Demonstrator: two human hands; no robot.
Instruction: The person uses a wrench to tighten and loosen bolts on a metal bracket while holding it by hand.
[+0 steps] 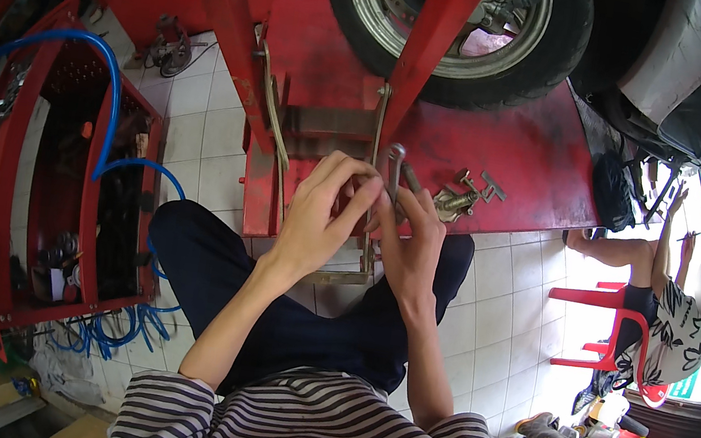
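Observation:
My right hand (412, 246) is closed around a metal wrench (395, 164), whose ring end points up and away from me. A dark rod-like piece (411, 177) also sticks up beside that hand; its lower part is hidden. My left hand (322, 213) is bent close by, thumb and fingertips pinched together near the wrench. Whatever is between those fingertips is too small to make out. Just right of my hands, a brass-coloured metal part (454, 204) lies on the red platform (523, 154), with small metal pieces (491, 187) next to it.
A wheel with a black tyre (556, 59) stands beyond red lift posts (436, 41). On the left is a red tool cart (92, 189) with a blue hose (113, 111). To the right, a person (679, 323) sits near a red plastic chair (601, 302). Parts are piled at lower right.

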